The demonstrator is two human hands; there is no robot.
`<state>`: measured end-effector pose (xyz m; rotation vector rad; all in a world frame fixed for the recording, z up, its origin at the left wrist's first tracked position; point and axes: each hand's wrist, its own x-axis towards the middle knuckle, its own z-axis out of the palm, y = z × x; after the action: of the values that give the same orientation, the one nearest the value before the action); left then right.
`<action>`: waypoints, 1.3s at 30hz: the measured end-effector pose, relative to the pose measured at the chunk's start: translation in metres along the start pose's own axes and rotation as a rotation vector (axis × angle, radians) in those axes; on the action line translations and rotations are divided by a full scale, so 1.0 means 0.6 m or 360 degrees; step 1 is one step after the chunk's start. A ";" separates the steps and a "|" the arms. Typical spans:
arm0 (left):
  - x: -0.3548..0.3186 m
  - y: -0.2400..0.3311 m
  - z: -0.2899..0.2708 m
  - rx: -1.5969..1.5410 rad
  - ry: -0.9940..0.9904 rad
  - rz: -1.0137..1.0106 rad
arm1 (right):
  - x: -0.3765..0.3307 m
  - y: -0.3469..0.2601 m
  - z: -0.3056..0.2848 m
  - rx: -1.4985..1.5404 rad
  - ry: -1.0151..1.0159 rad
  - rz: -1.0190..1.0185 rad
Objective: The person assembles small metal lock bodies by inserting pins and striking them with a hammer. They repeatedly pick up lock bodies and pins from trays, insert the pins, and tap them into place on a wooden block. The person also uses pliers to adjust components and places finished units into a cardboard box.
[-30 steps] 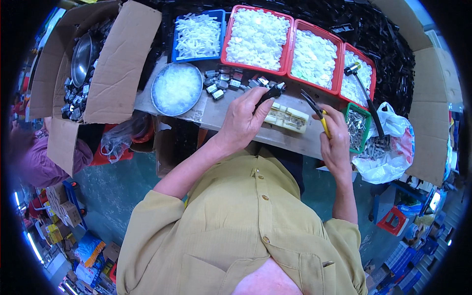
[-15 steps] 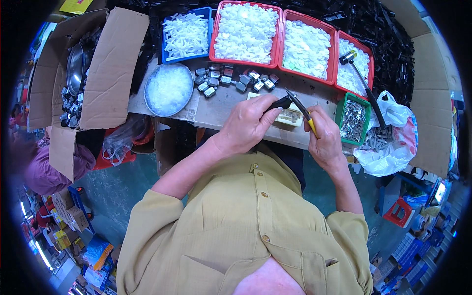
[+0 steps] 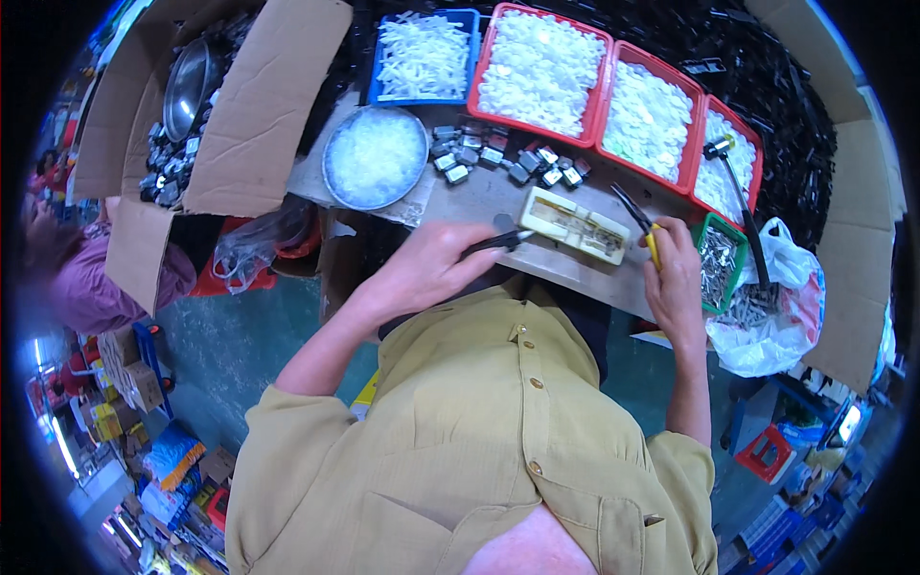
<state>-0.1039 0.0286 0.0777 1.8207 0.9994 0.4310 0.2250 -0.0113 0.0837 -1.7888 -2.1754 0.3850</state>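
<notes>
Lying flat near the front edge of the worn grey bench (image 3: pixel 479 196), the cream-coloured rectangular plastic block (image 3: pixel 573 224) sits slightly askew between the two hands, seemingly so either can reach it without stretching. The left hand (image 3: pixel 422 271) is curled shut around a slim dark tool with a pale metal tip (image 3: pixel 498 241); that tip points toward the block's near end, just beside it, though whether it touches cannot be told. The right hand (image 3: pixel 674 278) is closed on the yellow grips of small black-nosed pliers (image 3: pixel 637 218), whose nose angles up and away from the block's right end, probably parked clear of it.

Just behind the block lies a scatter of small grey metal cubes (image 3: pixel 498 158). Beyond them stand a round metal dish of white bits (image 3: pixel 375 158), a blue tray of white sticks (image 3: pixel 420 55) and three red trays of white plastic pieces (image 3: pixel 613 96), ranked at arm's reach like stock bins. A small green tub of silvery metal parts (image 3: pixel 717 264) sits just beside the right hand, with a white plastic bag (image 3: pixel 776 307) past it. Open cardboard boxes (image 3: pixel 244 105) flank the left side.
</notes>
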 end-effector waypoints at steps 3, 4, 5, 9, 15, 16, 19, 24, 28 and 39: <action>-0.075 -0.043 -0.029 0.0378 -0.0029 -0.0288 | -0.010 0.030 0.011 -0.0264 -0.0084 0.0073; -0.099 -0.058 -0.035 0.0545 -0.0054 -0.0446 | -0.014 0.033 0.012 -0.0343 -0.0104 0.0090; -0.124 -0.078 -0.036 0.0707 -0.0085 -0.0634 | -0.017 0.037 0.012 -0.0399 -0.0146 0.0080; -0.190 -0.109 -0.023 0.1246 0.0099 -0.0651 | -0.012 0.017 0.000 -0.0381 0.0008 -0.0078; -0.115 -0.060 0.004 0.0744 0.0695 -0.0009 | 0.076 -0.087 0.043 0.0040 0.0120 -0.0526; -0.097 -0.055 0.008 0.0724 0.0738 0.0066 | 0.098 -0.110 0.057 0.0106 0.0150 -0.0684; -0.061 -0.060 0.031 0.0762 0.0899 0.0173 | 0.176 -0.164 0.123 0.0356 0.0199 -0.0971; -0.034 -0.068 0.048 0.0593 0.0874 0.0197 | 0.242 -0.203 0.187 0.0303 0.0146 -0.0973; -0.035 -0.081 0.052 0.0549 0.0902 0.0229 | 0.259 -0.214 0.203 0.0309 0.0034 -0.0875; -0.086 0.004 -0.003 0.0952 0.1403 0.0341 | 0.233 -0.201 0.167 -0.0172 -0.0215 -0.0834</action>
<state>-0.1351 -0.0114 0.0874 2.3279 1.6528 1.2415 0.0514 0.1015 0.0468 -1.1922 -2.6877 0.2713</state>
